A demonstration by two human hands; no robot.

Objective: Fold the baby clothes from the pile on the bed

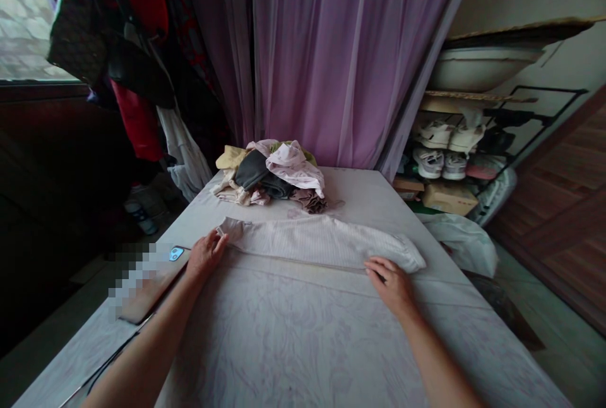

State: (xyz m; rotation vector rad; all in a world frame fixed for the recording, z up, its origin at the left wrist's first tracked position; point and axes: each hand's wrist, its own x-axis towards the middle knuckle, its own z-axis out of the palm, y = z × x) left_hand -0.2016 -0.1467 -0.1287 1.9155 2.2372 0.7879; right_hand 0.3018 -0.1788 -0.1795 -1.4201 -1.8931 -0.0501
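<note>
A long, pale ribbed garment (pixel 303 242) lies folded into a narrow strip across the table. Its left end has a darker, greyish band, and its right end is rounded. My left hand (pixel 206 255) is closed on the left end, pinching the corner between thumb and fingers. Near the right end, my right hand (pixel 392 282) has its thumb and fingers together on the garment's near edge. Just beyond the strip sits a heap of crumpled clothes (pixel 272 174) in white, dark grey, yellow, beige and brown.
A phone (pixel 154 288) lies by the table's left edge, with a dark cable (pixel 106 364) beside it. Purple curtains (pixel 326 60) hang behind the table (pixel 303 338). Bags (pixel 78 35) and clothes hang at left. A rack with shoes (pixel 442 162) and a basin (pixel 483 67) stands right.
</note>
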